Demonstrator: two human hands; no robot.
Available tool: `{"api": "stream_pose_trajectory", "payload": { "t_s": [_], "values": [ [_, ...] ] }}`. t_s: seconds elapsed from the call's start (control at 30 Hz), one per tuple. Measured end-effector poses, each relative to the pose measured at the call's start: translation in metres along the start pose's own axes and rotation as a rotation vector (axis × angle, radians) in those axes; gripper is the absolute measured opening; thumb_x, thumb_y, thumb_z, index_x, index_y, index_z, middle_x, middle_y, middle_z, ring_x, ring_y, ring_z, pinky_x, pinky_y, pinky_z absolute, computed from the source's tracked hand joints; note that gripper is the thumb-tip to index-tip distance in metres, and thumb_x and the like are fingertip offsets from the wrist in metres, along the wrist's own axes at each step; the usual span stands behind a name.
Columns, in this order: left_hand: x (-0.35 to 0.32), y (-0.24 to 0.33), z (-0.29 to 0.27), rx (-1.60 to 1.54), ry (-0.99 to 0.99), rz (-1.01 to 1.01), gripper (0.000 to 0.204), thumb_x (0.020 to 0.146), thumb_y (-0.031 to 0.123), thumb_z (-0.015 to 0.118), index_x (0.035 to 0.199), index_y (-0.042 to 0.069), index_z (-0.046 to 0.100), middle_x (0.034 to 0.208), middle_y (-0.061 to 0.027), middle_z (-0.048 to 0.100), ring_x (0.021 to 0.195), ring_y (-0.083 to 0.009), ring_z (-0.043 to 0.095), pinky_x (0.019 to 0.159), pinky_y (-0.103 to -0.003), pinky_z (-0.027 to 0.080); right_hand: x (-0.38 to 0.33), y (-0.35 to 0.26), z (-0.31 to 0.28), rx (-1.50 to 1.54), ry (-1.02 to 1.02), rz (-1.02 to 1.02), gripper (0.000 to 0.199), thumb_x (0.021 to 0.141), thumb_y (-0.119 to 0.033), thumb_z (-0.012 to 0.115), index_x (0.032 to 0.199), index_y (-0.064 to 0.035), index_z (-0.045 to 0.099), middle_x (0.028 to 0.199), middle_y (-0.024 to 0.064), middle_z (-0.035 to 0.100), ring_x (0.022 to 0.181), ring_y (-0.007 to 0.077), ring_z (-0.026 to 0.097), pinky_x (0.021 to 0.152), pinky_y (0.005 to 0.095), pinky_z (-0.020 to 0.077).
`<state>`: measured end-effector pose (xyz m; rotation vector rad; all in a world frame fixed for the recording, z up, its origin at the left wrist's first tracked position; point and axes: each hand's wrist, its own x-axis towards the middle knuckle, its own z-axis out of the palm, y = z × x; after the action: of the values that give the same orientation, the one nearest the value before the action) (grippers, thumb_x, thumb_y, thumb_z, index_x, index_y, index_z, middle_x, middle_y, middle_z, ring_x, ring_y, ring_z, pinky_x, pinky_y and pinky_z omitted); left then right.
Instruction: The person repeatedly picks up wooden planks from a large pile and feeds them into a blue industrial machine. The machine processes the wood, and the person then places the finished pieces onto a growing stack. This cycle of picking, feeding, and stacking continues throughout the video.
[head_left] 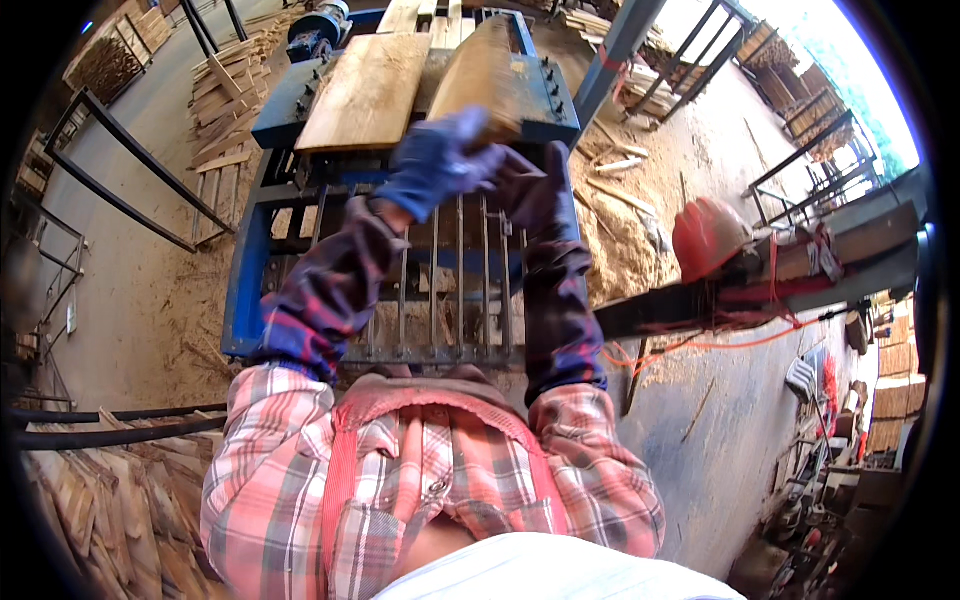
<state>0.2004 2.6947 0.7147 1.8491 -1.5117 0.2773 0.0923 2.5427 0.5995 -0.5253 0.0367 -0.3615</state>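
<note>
Workshop floor (pixel 160 310) covered in places with sawdust, as seen in the head view, with a pile of planks (pixel 225 110) at the upper left and a heap of wood strips (pixel 120 520) at the lower left. At the upper middle, a blue machine frame (pixel 246 300), with a motor (pixel 318 32) near its far left corner; on its near side, metal bars (pixel 461 290) running lengthwise with gaps between, perhaps for carrying wood from below and for letting dust fall through. At the top centre, a left board (pixel 365 90), flat on the machine, with its near end toward the wearer, probably placed so for easy reach. Just beside it, to the right, a right board (pixel 478 75), blurred and seemingly tilted, with its near end close above the bars. At this near end, a left hand (pixel 435 165) in a blue glove, apparently touching the wood, perhaps for guiding or supporting it; too blurred for saying whether with fingers closed around the edge or only laid against it. Just right of it, a right hand (pixel 530 190) in a dark glove, below the same board; contact unclear, fingers impossible to judge as bent or spread. At the right, a red helmet (pixel 708 240) resting on a dark beam (pixel 650 312), likely put aside there within reach.
</note>
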Motion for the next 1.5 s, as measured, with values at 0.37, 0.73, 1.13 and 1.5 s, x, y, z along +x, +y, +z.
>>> {"api": "stream_pose_trajectory", "payload": {
  "t_s": [0.37,0.73,1.13,1.5],
  "values": [
    [-0.122,-0.203,0.109,-0.756,-0.061,-0.884,0.065,0.087,0.054,0.072,0.112,-0.006,0.066,0.112,-0.0116,0.07,0.098,-0.0223,0.065,0.09,-0.033,0.048,-0.07,0.027,-0.118,-0.147,0.369,0.063,0.034,0.092,-0.026,0.069,0.119,-0.0071,0.064,0.115,0.0076,0.068,0.106,0.0252,0.066,0.092,0.0398,0.0553],
    [-0.269,-0.034,0.084,-0.822,0.247,-0.862,0.043,0.091,0.031,0.075,0.116,-0.002,0.065,0.104,-0.0018,0.067,0.095,-0.0091,0.057,0.086,-0.025,0.046,-0.233,0.119,-0.097,-0.474,0.64,0.129,0.045,0.092,-0.04,0.069,0.12,-0.005,0.065,0.109,0.0057,0.07,0.095,0.0198,0.07,0.078,0.0367,0.0588],
    [-0.327,-0.054,0.078,-0.774,0.318,-1.011,0.041,0.093,0.034,0.072,0.11,-0.003,0.066,0.1,-0.0024,0.065,0.091,-0.0099,0.054,0.081,-0.027,0.045,-0.221,0.141,-0.096,-0.716,0.5,0.165,0.065,0.086,-0.041,0.077,0.128,0.0057,0.058,0.114,0.0109,0.067,0.102,0.0202,0.063,0.091,0.034,0.0494],
    [-0.297,-0.051,0.075,-0.672,0.157,-1.053,0.049,0.092,0.036,0.072,0.118,-0.004,0.064,0.103,-0.004,0.068,0.09,-0.0125,0.055,0.083,-0.029,0.045,-0.224,0.134,-0.1,-1.696,0.105,-0.373,0.108,0.066,-0.028,0.093,0.149,0.0066,0.034,0.156,0.0343,0.024,0.146,0.0408,0.031,0.116,0.0387,0.0332]
  ]
}}
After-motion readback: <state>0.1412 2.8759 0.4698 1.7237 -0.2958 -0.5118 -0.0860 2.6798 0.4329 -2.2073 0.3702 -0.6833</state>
